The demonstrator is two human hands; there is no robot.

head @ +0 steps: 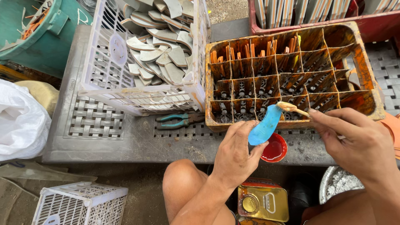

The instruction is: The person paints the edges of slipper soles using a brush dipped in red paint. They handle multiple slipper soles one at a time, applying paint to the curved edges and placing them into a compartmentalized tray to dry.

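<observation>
1. Far left, nine o'clock: white plastic sack (18, 121). Above it at eleven o'clock, a teal bin (43, 35) with scraps inside.
2. Seven o'clock, bottom edge: small white crate (79, 204), lying on the ground.
3. Eleven to twelve o'clock: white slatted basket (104, 79), tipped on its side on a grey plastic bench (125, 143), heaped with pale curved pieces (156, 46).
4. Just below the basket, near centre: teal-handled pliers (177, 121), flat on the bench, untouched.
5. Six o'clock: left hand (237, 152), fingers pinched shut on the lower end of a blue curved piece (264, 125), which tilts up toward one o'clock.
6. Just right of that hand: small round dish of red paint (275, 148). Below it, a gold rectangular tin (262, 202).
7. One to two o'clock: orange-stained divided crate (291, 75), orange pieces standing in its back cells; the blue piece sits before its front edge.
8. Four o'clock: right hand (358, 143), fingers closed on a thin brush (293, 108), its tip touching the blue piece's upper end.
9. Five o'clock: a metal bowl of grey powder (339, 183).
</observation>
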